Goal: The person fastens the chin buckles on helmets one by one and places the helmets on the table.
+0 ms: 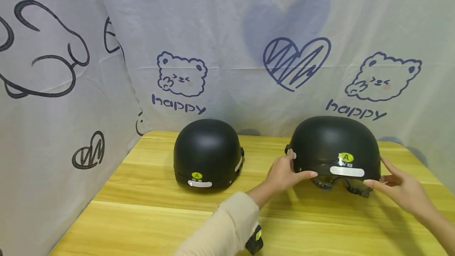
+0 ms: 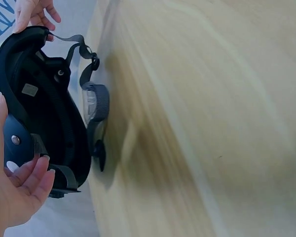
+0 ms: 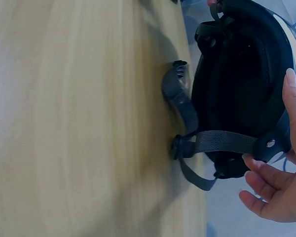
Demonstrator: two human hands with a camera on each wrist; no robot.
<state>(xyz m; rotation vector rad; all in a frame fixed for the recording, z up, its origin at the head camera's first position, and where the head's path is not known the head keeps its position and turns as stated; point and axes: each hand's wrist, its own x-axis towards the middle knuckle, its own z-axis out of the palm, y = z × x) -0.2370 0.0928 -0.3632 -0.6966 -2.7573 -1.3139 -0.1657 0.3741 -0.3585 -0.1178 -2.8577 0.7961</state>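
Both hands hold a black helmet (image 1: pixel 334 137) at the table's right side, its rim raised off the wood. A yellow oval sticker with an A and a white strip mark the face toward me. My left hand (image 1: pixel 284 174) grips its left side, thumb along the lower rim. On the opposite side my right hand (image 1: pixel 407 191) grips it, thumb at the rim too. The wrist views show the dark padded inside (image 2: pixel 49 113) and the chin strap (image 3: pixel 224 142) hanging down with its buckle. Another black helmet (image 1: pixel 207 151) sits on the table to the left.
The wooden table (image 1: pixel 142 212) runs back to a white cloth backdrop (image 1: pixel 227 31) printed with bears and hearts. More white cloth (image 1: pixel 46 129) hangs along the left. A small black thing (image 1: pixel 254 242) with a yellow mark shows beside the left sleeve.
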